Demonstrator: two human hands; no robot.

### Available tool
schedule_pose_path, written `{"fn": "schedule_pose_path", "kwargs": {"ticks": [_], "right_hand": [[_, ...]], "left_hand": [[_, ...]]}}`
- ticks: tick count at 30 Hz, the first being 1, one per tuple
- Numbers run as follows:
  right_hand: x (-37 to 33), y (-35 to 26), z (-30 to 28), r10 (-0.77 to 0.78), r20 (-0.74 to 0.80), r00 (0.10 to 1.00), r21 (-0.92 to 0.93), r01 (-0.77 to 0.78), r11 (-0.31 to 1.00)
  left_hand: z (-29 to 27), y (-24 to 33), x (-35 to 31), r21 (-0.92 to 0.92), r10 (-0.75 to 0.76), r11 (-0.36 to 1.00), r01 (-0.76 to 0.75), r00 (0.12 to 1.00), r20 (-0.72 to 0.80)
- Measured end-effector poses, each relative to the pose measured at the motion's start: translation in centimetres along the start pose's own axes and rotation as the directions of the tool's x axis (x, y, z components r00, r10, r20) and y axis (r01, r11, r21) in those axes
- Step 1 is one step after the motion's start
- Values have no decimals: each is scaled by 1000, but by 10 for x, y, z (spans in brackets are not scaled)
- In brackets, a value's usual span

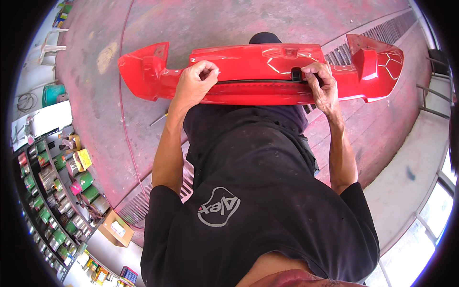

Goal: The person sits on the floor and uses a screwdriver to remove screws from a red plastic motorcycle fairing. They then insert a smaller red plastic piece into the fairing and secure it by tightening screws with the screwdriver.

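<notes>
A glossy red car bumper [239,98] lies crosswise in front of my body, its two ends curving up on the left and right. Over its left part is my left hand [195,83], thumb and forefinger pinched together; whatever they hold is too small to make out. My right hand [323,87] is closed too, fingers curled and thumb drawn in, at the bumper's right-middle. Right by those fingertips is a small black squarish part [297,74]. A dark line runs along the bumper between both hands; I cannot tell if it is a groove or a strip.
Beneath is a concrete floor [158,28] stained pink, crossed by a metal drain grate [392,29] and a thin red hose [123,95]. Shelves of paint cans [52,196] stand at the left, near a cardboard box [116,228]. A pale wall [401,162] rises on the right.
</notes>
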State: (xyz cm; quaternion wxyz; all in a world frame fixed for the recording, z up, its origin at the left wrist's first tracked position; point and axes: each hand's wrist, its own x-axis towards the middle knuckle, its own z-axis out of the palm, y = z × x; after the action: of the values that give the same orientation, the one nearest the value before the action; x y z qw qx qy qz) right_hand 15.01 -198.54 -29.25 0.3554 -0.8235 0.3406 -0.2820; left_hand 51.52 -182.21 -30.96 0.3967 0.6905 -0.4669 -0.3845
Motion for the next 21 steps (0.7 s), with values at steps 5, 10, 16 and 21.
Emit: {"fn": "schedule_pose_path", "kwargs": {"ticks": [5,10,16,21], "right_hand": [[-1,2,2,12,-8,1000,84,-11,996],[-8,14,2,172,-12,985,354,-157,922],[-2,6,2,115,-95,989,255,-87,963],[-7,8,1,250,-86,964,352,-205,913]], "left_hand": [[78,70,3,-393,131,916,-81,986,101],[185,107,37,-625,106,777,-74,994,14],[187,107,37,-484,183,860,-162,983,-4],[149,91,0,182,624,779,-600,772,-121]]}}
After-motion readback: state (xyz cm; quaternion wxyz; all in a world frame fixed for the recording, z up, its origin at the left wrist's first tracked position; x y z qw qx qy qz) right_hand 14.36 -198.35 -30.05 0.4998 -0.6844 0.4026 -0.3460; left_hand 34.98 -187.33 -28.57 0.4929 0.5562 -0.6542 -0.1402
